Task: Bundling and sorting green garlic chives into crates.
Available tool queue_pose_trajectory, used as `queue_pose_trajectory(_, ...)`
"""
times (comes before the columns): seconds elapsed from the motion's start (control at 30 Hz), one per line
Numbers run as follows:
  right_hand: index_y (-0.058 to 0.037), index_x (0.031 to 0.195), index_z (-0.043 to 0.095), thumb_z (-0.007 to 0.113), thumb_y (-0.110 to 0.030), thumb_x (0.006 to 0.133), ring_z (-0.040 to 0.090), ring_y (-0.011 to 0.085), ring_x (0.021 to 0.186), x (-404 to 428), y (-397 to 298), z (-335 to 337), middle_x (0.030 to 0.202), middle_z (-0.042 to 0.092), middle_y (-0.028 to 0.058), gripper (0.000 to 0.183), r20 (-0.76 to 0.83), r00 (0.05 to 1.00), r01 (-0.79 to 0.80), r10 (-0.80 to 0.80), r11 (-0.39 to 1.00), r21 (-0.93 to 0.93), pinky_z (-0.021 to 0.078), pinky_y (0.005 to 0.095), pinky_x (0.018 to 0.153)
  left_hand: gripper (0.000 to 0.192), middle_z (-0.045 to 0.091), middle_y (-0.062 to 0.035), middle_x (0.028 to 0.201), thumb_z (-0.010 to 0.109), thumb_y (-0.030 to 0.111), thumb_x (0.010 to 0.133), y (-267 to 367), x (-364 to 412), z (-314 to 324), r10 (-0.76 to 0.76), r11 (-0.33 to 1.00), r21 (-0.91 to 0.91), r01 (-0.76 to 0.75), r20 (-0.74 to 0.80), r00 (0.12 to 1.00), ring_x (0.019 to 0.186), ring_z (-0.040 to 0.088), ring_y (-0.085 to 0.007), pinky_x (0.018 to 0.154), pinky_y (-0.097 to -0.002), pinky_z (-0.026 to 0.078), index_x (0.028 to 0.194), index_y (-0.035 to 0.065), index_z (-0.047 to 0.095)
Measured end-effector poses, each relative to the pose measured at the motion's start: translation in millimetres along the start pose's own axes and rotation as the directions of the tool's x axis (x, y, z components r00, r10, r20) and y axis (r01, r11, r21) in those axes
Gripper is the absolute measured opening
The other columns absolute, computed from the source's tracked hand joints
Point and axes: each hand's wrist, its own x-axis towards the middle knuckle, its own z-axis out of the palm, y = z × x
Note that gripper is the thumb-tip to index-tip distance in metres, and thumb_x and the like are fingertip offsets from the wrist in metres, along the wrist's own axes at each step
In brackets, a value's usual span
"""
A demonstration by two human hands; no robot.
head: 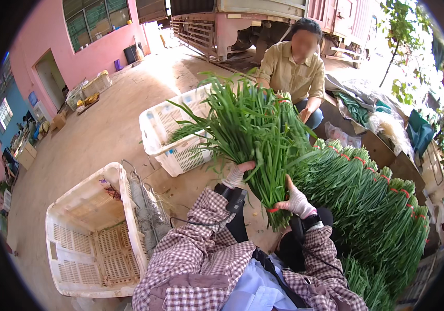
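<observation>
A thick bundle of long green leafy stems (262,167) is held up before me, its leafy tops fanned out away from me. My right hand (295,200), wrapped in pale tape or a fingertip-bare glove, grips it low down, near a red tie (272,210) around the stem ends. My left hand (239,175), wrapped likewise, supports the bundle's left side, with part of the fingers hidden behind the leaves. To the right lies a large pile of similar bundles (362,194) with red ties near their pale cut ends.
A white plastic crate (155,151) with some greens stands ahead; another crate (84,198) stands at my left. A person (297,66) crouches opposite, behind the leaves. Tarps and plastic sheeting (385,124) lie at the right. A truck (241,35) is parked behind.
</observation>
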Motion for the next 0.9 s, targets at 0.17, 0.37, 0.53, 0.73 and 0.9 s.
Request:
queue_pose_trajectory(0.17, 0.0013, 0.149, 0.006, 0.091, -0.039, 0.057, 0.042, 0.0202, 0.127, -10, -1, 11, 0.140, 0.043, 0.0140, 0.131, 0.061, 0.998, 0.012, -0.029, 0.966, 0.258, 0.0347, 0.0311, 0.105, 0.050, 0.062, -0.0110, 0.119, 0.073, 0.026, 0.080, 12, -6, 9, -0.033, 0.999, -0.040, 0.034, 0.023, 0.999, 0.105, 0.060, -0.0222, 0.094, -0.0364, 0.048, 0.121, 0.0005, 0.059)
queue_pose_trajectory(0.37, -0.0022, 0.146, 0.023, 0.074, -0.027, 0.079, 0.054, 0.0214, 0.114, -6, 23, 25, 0.128, 0.052, 0.0105, 0.087, 0.157, 0.987, -0.057, -0.044, 0.807, 0.588, 0.0475, 0.0332, 0.093, 0.058, 0.061, -0.0130, 0.123, 0.070, 0.038, 0.082, 46, 2, 32, -0.409, 0.869, -0.328, 0.371, -0.051, 0.911, 0.108, 0.060, -0.0255, 0.098, -0.0387, 0.046, 0.125, 0.0006, 0.057)
queue_pose_trajectory(0.53, -0.0024, 0.132, 0.047, 0.059, -0.058, 0.085, 0.065, 0.0270, 0.097, 3, 36, 9, 0.117, 0.063, 0.0159, 0.074, 0.356, 0.920, -0.392, 0.164, 0.371, 0.842, 0.0528, 0.0401, 0.088, 0.096, 0.040, -0.0145, 0.145, 0.055, 0.071, 0.078, 53, -9, 9, -0.537, 0.637, -0.571, 0.517, 0.152, 0.830, 0.132, 0.037, -0.0302, 0.108, -0.0517, 0.029, 0.143, 0.0046, 0.033)
queue_pose_trajectory(0.73, 0.0011, 0.118, 0.060, 0.060, -0.073, 0.073, 0.066, 0.0333, 0.092, 45, 14, 6, 0.109, 0.066, 0.0213, 0.087, 0.493, 0.866, -0.501, 0.087, 0.168, 0.849, 0.0545, 0.0464, 0.084, 0.096, 0.039, -0.0127, 0.140, 0.062, 0.074, 0.070, 26, -104, 33, -0.659, 0.512, -0.476, 0.715, 0.316, 0.682, 0.131, 0.036, -0.0307, 0.103, -0.0606, 0.031, 0.144, 0.0197, 0.035)
queue_pose_trajectory(0.9, -0.0037, 0.128, 0.052, 0.063, -0.056, 0.083, 0.066, 0.0235, 0.097, 47, -22, 15, 0.116, 0.064, 0.0150, 0.069, 0.530, 0.837, -0.547, 0.137, 0.244, 0.801, 0.0551, 0.0382, 0.085, 0.085, 0.045, -0.0115, 0.140, 0.058, 0.066, 0.080, 31, -78, 47, -0.376, 0.606, -0.642, 0.470, 0.289, 0.880, 0.127, 0.046, -0.0283, 0.107, -0.0465, 0.036, 0.140, 0.0079, 0.038)
